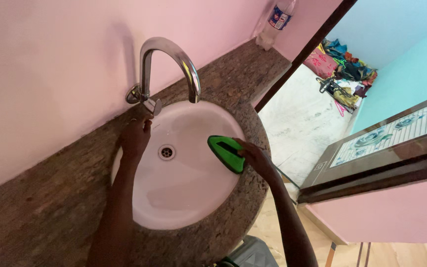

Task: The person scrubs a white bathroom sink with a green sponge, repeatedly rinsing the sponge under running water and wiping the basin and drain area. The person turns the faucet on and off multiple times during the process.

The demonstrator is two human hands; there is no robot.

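Observation:
My right hand (256,157) grips a green scrub brush (226,152) and presses it against the inner right wall of the white round sink (184,198). My left hand (135,137) reaches up to the lever at the base of the chrome curved tap (166,64), its fingertips touching or just under the lever. The drain (166,152) lies between both hands. The basin looks wet and holds nothing else.
The sink is set in a brown speckled stone counter (40,207) against a pink wall. A plastic bottle (277,22) stands at the counter's far end. To the right are a doorway, a pale floor, a pile of clothes (344,69) and a wooden door.

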